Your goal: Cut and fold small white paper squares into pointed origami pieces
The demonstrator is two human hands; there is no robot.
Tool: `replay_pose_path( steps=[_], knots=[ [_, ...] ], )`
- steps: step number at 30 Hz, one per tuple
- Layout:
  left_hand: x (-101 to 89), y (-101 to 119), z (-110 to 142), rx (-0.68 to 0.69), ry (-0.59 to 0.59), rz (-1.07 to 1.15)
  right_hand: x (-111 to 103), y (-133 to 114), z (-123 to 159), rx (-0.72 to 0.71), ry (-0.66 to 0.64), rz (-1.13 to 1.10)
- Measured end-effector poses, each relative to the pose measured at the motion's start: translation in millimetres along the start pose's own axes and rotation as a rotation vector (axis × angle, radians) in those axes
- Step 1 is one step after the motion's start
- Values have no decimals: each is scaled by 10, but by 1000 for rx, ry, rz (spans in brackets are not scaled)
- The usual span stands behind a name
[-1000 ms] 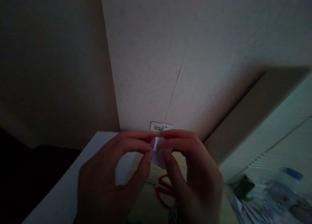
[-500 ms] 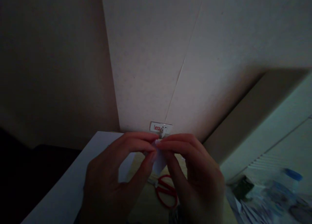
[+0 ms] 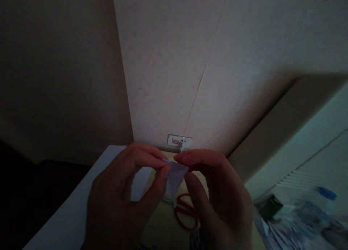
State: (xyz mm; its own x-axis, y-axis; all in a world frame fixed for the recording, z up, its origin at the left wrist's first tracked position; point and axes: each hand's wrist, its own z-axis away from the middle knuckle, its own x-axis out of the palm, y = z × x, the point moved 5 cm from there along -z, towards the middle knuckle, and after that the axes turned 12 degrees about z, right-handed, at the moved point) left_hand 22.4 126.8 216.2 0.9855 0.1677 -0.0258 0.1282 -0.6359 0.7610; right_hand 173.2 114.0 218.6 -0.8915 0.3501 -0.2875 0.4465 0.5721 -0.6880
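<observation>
A small piece of folded white paper [image 3: 176,175], triangular with its point downward, is held up between my hands. My left hand [image 3: 127,192] pinches its upper left edge between thumb and fingertips. My right hand [image 3: 220,192] is at its right corner, index finger along the top and thumb just below, the corner lying between the fingers. Under the paper, scissors with red handles [image 3: 187,212] lie on the wooden tabletop [image 3: 160,224]; their blades are partly hidden by my left hand and the paper.
A large white sheet [image 3: 67,206] lies at the left of the table. Against the wall behind is a socket [image 3: 179,141] with a plug in it. To the right stand a clear bottle with a blue cap [image 3: 326,193] and crumpled plastic packaging [image 3: 288,232], beside a pale cabinet [image 3: 307,163].
My right fingertips have moved right, away from the left ones, and the right thumb has parted from the index finger. More of the paper's triangular face shows between the hands.
</observation>
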Motion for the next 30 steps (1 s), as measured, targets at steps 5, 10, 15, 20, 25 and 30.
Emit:
replay_pose_path(
  steps=[5, 10, 15, 20, 25, 30],
  knots=[
    [-29, -44, -5, -1, 49, 42, -68, 12, -24, -16, -73, 89],
    [-52, -38, 9, 38, 136, 59, -64, -22, -82, -130, -125, 211],
    [-34, 0, 47, 71, 99, -11, -57, -1, -79, -141, -117, 227],
    [-32, 6, 53, 49, 33, -3, -15, -7, -7, -97, -99, 214],
    [-4, 10, 16, -46, 56, 94, 3, -2, 39, -5, 37, 181],
    [14, -19, -19, -198, 121, 241, 15, -41, -30, -114, -74, 248]
  ],
)
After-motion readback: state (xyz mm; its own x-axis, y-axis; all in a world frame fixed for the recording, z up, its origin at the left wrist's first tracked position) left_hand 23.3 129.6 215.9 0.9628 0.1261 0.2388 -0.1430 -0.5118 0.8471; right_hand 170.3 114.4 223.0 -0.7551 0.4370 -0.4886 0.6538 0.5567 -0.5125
